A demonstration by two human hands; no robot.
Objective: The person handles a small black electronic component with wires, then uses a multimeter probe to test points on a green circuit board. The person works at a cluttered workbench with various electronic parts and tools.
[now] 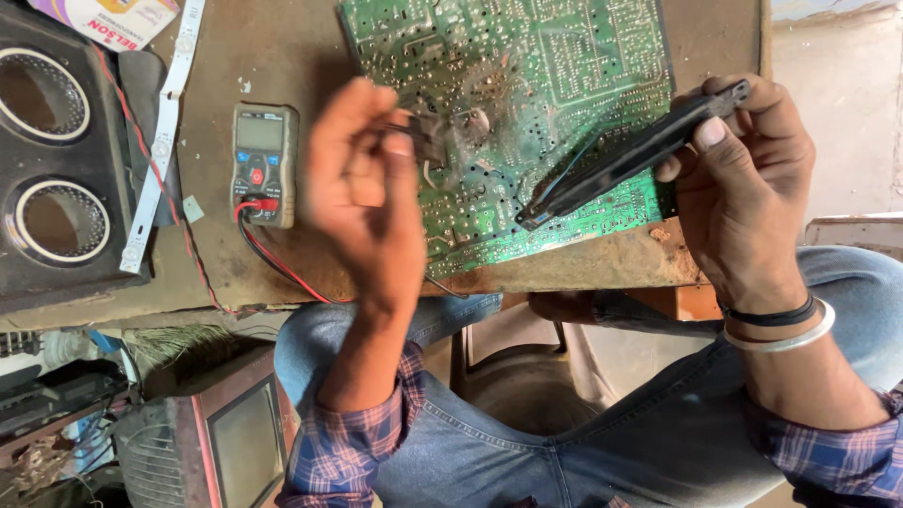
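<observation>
Since nothing here is clamped down, each line below says how a thing sits and how I judge it would handle, nearest first.

Lap: the person sits with knees in jeans (527, 442) under the bench edge, plaid cuffs at both wrists.

Left hand (362, 188): raised above the board's near edge and blurred; its fingertips pinch a small dark part (423, 139), too smeared to name (a clip or component, perhaps). Small and light by the look of it, so a fingertip pinch suits it, though it could slip easily.

Right hand (743, 179): closed around the upper end of a long black tool (625, 160), thumb on top, a bangle and a dark band at the wrist. The tool slants down to the left, its lower tip resting on or just over the board. It looks stiff and light; the upper end is the sensible place to hold it, well clear of the working tip.

Board (555, 75): a green circuit board lying solder side up on the bench, its near edge close to the bench lip, with a scorched, grey patch near the middle. Stiff but thin, and I would call it fragile; best taken by its bare edges, not by the solder points.

Bench (282, 66): worn brown top.

Meter (264, 165): a multimeter left of the board, red and black leads trailing off the near edge.

Speaker (56, 150): black box at far left, just beside a white LED strip (160, 141).
</observation>
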